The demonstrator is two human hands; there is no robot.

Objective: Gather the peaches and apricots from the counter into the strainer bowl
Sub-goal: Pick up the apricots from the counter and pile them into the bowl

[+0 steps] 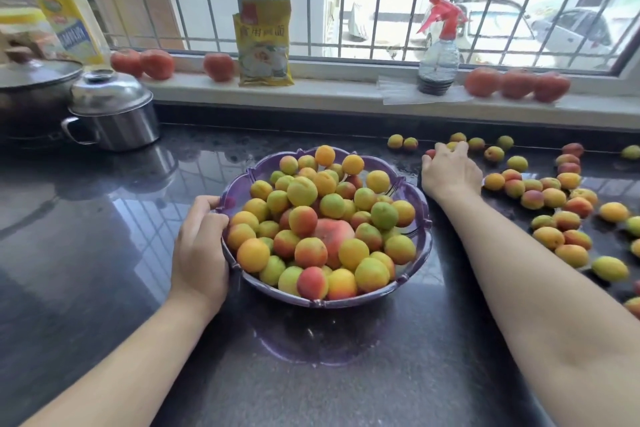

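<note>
A purple scalloped strainer bowl (420, 204) stands on the dark counter, heaped with yellow, green and red apricots and one larger pink peach (333, 236) in the middle. My left hand (199, 246) grips the bowl's left rim. To the right of the bowl, my right hand (450, 172) lies palm down on the counter, fingers curled over small fruit; a red one (430, 153) shows at the thumb and a yellow one at the fingertips. Several loose apricots (554, 198) are scattered over the counter to the right.
On the window sill stand a yellow packet (265, 42), a spray bottle (440, 52) and red peaches (516, 83) left and right. A steel pot with lid (114, 111), a larger pan and an oil bottle (65, 7) sit at the back left.
</note>
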